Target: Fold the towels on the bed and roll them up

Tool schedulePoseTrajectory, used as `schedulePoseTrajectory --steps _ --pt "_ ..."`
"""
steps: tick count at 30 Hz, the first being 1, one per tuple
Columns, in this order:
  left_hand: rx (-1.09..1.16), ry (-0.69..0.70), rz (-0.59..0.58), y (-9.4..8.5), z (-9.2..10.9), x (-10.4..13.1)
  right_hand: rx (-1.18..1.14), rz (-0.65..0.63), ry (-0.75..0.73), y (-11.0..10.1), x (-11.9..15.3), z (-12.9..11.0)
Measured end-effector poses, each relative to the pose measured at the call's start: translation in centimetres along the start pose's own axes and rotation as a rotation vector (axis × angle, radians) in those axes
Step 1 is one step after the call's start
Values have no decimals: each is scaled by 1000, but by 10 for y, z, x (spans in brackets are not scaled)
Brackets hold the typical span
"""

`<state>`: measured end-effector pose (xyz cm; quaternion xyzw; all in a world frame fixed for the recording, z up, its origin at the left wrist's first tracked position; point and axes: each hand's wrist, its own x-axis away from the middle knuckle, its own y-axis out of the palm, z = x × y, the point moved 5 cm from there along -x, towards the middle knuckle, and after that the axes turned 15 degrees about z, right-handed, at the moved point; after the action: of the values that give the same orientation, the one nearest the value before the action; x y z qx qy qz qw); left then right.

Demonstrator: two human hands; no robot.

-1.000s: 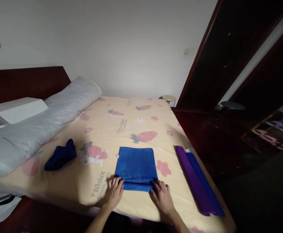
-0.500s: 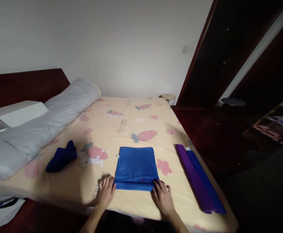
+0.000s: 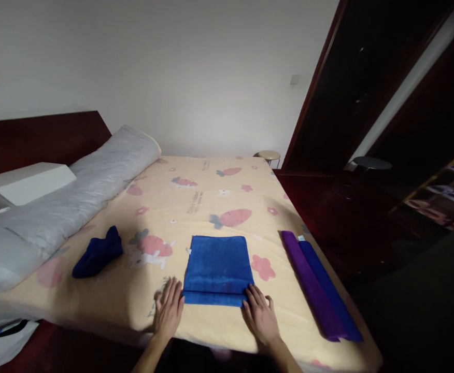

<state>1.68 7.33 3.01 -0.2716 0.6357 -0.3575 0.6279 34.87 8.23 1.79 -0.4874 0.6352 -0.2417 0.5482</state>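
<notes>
A blue towel [image 3: 218, 264] lies flat on the bed in front of me, its near edge folded over in a narrow strip and a small white tag on its left side. My left hand [image 3: 170, 306] rests on the sheet beside the towel's near left corner, fingers stretched out and holding nothing. At the near right corner, my right hand [image 3: 261, 313] lies with its fingertips on the folded strip, fingers spread. To the right are a purple folded cloth [image 3: 314, 290] and a blue folded cloth [image 3: 330, 285], side by side. A crumpled dark blue cloth [image 3: 99, 252] sits to the left.
The bed [image 3: 196, 207] has a cream sheet with carrot and rabbit prints. A long grey rolled bedding bundle [image 3: 90, 166] and a white box [image 3: 28, 182] lie along the headboard [image 3: 44, 134]. Beyond the bed stand a stool [image 3: 269, 155] and a shoe rack [image 3: 444, 194].
My left hand has shifted slightly off the towel's left corner, its fingers straighter. My right hand has barely moved, and the towel's fold stays in place.
</notes>
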Motion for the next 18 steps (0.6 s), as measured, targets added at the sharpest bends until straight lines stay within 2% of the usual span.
schedulePoseTrajectory --steps 2,5,6,7,9,12,14,15,16,18 --pt "38 61 12 0 29 -5 -41 1 -40 5 -6 -25" --pt "202 288 -71 10 93 -17 -149 -86 -146 23 -21 -77" --pt "228 319 -93 14 105 -21 -164 -116 -158 28 -25 -86" --pt "233 323 -107 19 110 -24 -159 -136 -149 32 -28 -89" --pt "189 273 -119 27 94 -25 -105 -136 -83 33 -29 -70" --pt "78 172 -100 29 39 -19 -10 -43 18 21 -17 -14" --pt "9 91 -46 22 12 -14 40 50 63 11 -7 12" --pt "-7 72 -20 17 9 -13 54 86 72 9 -4 16" --pt "-3 79 -4 14 15 -13 53 103 66 9 -3 11" --pt "58 168 -12 14 48 -17 0 70 5 16 -9 -16"
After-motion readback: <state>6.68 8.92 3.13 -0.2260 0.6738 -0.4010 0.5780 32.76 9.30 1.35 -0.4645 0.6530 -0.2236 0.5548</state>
